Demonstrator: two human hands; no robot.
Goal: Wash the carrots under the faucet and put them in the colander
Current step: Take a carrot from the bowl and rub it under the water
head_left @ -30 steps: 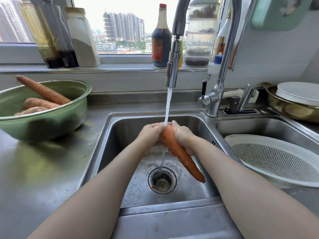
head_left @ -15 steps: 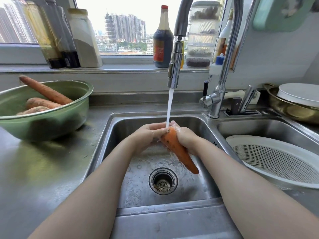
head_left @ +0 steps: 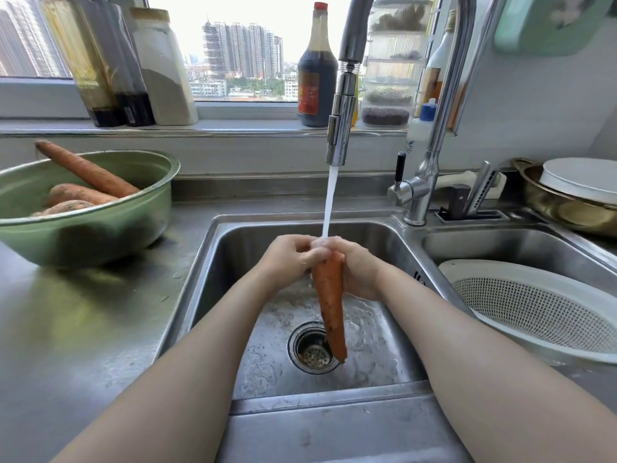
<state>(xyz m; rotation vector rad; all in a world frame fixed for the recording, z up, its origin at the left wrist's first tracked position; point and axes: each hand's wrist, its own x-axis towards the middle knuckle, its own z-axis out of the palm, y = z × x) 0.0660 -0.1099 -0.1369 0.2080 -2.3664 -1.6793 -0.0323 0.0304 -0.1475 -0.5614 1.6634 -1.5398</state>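
Orange: one carrot (head_left: 329,295) under faucet (head_left: 340,128), three in bowl (head_left: 83,235).

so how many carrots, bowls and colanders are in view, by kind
carrots: 4 (1 held carrot in the left hand and right hand, 3 bowl carrots)
bowls: 2 (green bowl, gold bowl)
colanders: 1 (white colander)
total: 7

I count one held carrot (head_left: 329,295) at six o'clock and three bowl carrots (head_left: 85,168) at ten, four in all. One green bowl (head_left: 100,235), one colander (head_left: 500,268) at three, one faucet (head_left: 340,128) at twelve, two sink basins (head_left: 233,262).
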